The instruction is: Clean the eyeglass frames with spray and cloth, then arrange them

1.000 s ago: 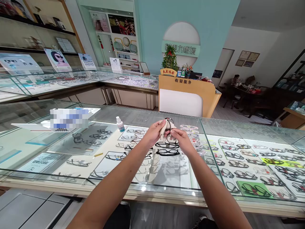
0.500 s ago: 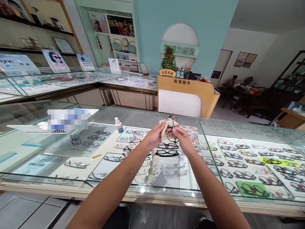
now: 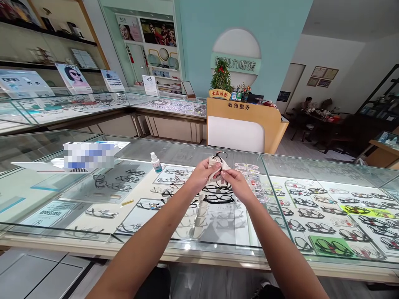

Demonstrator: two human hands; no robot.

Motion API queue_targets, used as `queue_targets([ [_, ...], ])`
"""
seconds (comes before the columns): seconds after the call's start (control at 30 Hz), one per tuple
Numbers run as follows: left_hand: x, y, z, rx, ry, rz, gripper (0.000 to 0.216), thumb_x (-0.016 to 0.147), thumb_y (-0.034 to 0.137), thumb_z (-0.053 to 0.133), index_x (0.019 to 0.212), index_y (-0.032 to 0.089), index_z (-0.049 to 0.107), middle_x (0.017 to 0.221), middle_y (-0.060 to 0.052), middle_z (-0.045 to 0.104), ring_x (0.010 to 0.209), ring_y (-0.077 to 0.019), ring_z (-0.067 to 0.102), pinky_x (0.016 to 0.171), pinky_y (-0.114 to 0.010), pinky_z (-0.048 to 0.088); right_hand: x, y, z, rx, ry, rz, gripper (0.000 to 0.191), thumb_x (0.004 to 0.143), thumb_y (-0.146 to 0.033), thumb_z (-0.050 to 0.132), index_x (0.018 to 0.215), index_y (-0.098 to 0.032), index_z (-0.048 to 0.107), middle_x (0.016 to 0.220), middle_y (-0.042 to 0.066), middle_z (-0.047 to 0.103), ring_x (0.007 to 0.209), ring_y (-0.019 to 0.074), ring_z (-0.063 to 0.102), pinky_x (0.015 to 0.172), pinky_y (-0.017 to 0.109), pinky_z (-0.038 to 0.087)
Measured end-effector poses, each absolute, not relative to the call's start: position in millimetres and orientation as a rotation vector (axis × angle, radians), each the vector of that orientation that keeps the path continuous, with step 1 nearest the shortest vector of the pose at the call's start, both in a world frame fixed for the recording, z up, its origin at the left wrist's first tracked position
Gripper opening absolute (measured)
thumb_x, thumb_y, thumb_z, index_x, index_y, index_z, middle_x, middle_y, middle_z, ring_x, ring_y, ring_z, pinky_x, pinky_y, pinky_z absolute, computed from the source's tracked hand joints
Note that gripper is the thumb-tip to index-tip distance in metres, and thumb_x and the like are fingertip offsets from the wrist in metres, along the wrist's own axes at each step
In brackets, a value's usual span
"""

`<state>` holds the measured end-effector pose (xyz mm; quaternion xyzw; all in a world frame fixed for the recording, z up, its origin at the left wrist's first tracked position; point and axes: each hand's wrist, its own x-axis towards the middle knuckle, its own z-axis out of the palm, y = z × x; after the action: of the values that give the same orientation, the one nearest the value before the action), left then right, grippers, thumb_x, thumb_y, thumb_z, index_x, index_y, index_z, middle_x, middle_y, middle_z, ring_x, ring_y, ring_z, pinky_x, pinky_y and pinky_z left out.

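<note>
Above the glass display counter (image 3: 174, 247), both my hands meet at a pair of dark-framed eyeglasses (image 3: 221, 155). My left hand (image 3: 204, 172) is closed on a pale cleaning cloth (image 3: 214, 166), which is folded over one lens. My right hand (image 3: 236, 180) pinches the eyeglasses near the bridge, and the other lens hangs below its fingers. Part of the frame is hidden by the cloth and fingers. Just below my hands lie black eyeglasses (image 3: 218, 199). A small white spray bottle (image 3: 156, 162) with blue liquid stands upright on the glass to the left.
Rows of eyeglasses (image 3: 314, 213) fill the case on the right. A white box (image 3: 56, 164) lies on the counter at the left. Behind stands a wooden cashier desk (image 3: 274, 124) with a plant (image 3: 221, 77). People (image 3: 308, 103) sit at a far table.
The cloth has been folded around the upper lens, and my left hand has shifted slightly left with it. The eyeglasses have tilted and moved slightly left, and my right hand has dropped a little.
</note>
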<state>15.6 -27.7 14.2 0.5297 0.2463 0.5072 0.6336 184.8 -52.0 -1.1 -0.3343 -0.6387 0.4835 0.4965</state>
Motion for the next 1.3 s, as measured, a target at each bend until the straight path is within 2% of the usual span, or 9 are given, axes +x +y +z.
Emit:
queue_targets([
  [0.17, 21, -29, 9, 1.206, 0.691, 1.306, 0.056, 0.084, 0.069, 0.079, 0.076, 0.020, 0.053, 0.048, 0.006, 0.045, 0.043, -0.0086, 0.040, 0.045, -0.023, 0.035, 181, -59, 4, -0.766, -1.640, 1.173, 0.043, 0.094, -0.062, 0.069, 0.093, -0.022, 0.083, 0.087, 0.003, 0.071, 0.080, 0.0182, 0.054, 0.080, 0.033, 0.045],
  [0.3, 12, -25, 13, 1.204, 0.674, 1.212, 0.057, 0.088, 0.074, 0.071, 0.080, 0.019, 0.058, 0.050, 0.004, 0.049, 0.043, -0.0107, 0.045, 0.046, -0.024, 0.039, 181, -62, 7, -0.757, -1.571, 1.245, 0.039, 0.094, -0.058, 0.070, 0.094, -0.022, 0.084, 0.088, 0.003, 0.073, 0.079, 0.0182, 0.054, 0.080, 0.033, 0.045],
  [0.43, 1, -24, 20, 1.212, 0.554, 1.051, 0.054, 0.079, 0.062, 0.087, 0.089, 0.016, 0.060, 0.064, -0.001, 0.061, 0.056, -0.0124, 0.056, 0.057, -0.026, 0.048, 185, -59, 5, -0.770, -1.460, 1.271, 0.035, 0.093, -0.055, 0.071, 0.092, -0.022, 0.084, 0.085, 0.004, 0.073, 0.079, 0.0192, 0.054, 0.083, 0.034, 0.046],
  [0.57, 4, -26, 20, 1.247, 0.539, 1.078, 0.051, 0.077, 0.050, 0.093, 0.099, 0.017, 0.060, 0.064, 0.003, 0.060, 0.056, -0.0106, 0.055, 0.058, -0.024, 0.046, 184, -56, 3, -0.792, -1.461, 1.257, 0.038, 0.091, -0.058, 0.071, 0.086, -0.023, 0.083, 0.082, 0.005, 0.071, 0.078, 0.0205, 0.055, 0.081, 0.034, 0.046],
  [0.73, 14, -27, 13, 1.293, 0.666, 1.255, 0.051, 0.086, 0.065, 0.080, 0.093, 0.018, 0.062, 0.053, 0.004, 0.054, 0.046, -0.0102, 0.047, 0.047, -0.023, 0.037, 181, -58, 4, -0.781, -1.560, 1.218, 0.040, 0.092, -0.062, 0.069, 0.089, -0.024, 0.083, 0.086, 0.004, 0.072, 0.079, 0.0203, 0.054, 0.081, 0.034, 0.045],
  [0.87, 11, -24, 13, 1.230, 0.682, 1.207, 0.057, 0.087, 0.072, 0.074, 0.093, 0.017, 0.064, 0.054, 0.003, 0.054, 0.045, -0.0116, 0.048, 0.047, -0.025, 0.042, 180, -60, 5, -0.807, -1.501, 1.250, 0.040, 0.090, -0.061, 0.070, 0.087, -0.023, 0.082, 0.085, 0.004, 0.072, 0.079, 0.0205, 0.054, 0.081, 0.035, 0.046],
  [1.0, 4, -24, 16, 1.187, 0.546, 1.073, 0.052, 0.080, 0.059, 0.087, 0.095, 0.017, 0.060, 0.065, 0.001, 0.058, 0.057, -0.0127, 0.055, 0.059, -0.027, 0.050, 183, -59, 6, -0.805, -1.440, 1.245, 0.036, 0.092, -0.056, 0.070, 0.086, -0.023, 0.082, 0.088, 0.005, 0.074, 0.078, 0.0200, 0.053, 0.082, 0.035, 0.046],
  [1.1, 4, -25, 18, 1.206, 0.517, 1.065, 0.053, 0.075, 0.048, 0.094, 0.101, 0.017, 0.060, 0.066, 0.004, 0.057, 0.058, -0.0106, 0.052, 0.062, -0.026, 0.048, 184, -59, 5, -0.809, -1.454, 1.211, 0.034, 0.093, -0.054, 0.070, 0.086, -0.023, 0.083, 0.088, 0.005, 0.073, 0.077, 0.0193, 0.052, 0.081, 0.034, 0.045],
  [1.3, 8, -24, 14, 1.252, 0.572, 1.120, 0.050, 0.076, 0.050, 0.092, 0.097, 0.018, 0.060, 0.061, 0.005, 0.055, 0.054, -0.0090, 0.047, 0.055, -0.023, 0.038, 184, -56, 0, -0.817, -1.515, 1.164, 0.036, 0.094, -0.056, 0.068, 0.088, -0.024, 0.083, 0.080, 0.003, 0.067, 0.077, 0.0188, 0.052, 0.079, 0.032, 0.045],
])
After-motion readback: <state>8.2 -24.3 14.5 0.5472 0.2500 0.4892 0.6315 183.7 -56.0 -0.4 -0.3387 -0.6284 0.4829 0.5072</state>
